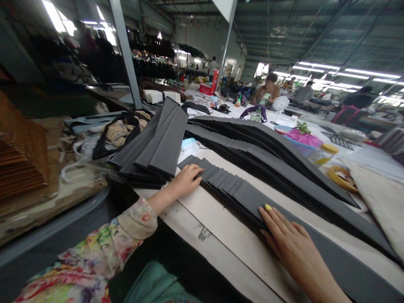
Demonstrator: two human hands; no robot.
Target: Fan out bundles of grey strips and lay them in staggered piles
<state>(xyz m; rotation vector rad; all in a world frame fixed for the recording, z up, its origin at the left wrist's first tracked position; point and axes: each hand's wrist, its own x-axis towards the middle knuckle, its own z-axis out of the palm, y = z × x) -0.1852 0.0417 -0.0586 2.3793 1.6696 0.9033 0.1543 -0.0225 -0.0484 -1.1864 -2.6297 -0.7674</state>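
Note:
A fanned stack of long dark grey strips (232, 185) lies on the white table, their ends stepped like stairs. At the stack's far left end my left hand (186, 181) curls its fingers over the edge of the strips; its thumb is hidden. My right hand (288, 240) rests on top of the same stack farther right, fingers stretched out and thumb at the near edge. Something yellow (268, 207) covers one fingertip of it. Behind run two more long stacks of grey strips (252, 153), bowed upward. Left of my left hand sits a pile of shorter-looking grey strips (160, 143).
A light blue item (188, 144) lies behind the left end. Farther right are a jar with a yellow lid (329, 148), a tape roll (341, 176) and a basin with pink plastic (301, 136). Brown sheets (22, 155) are stacked left. A person (267, 92) sits across the table.

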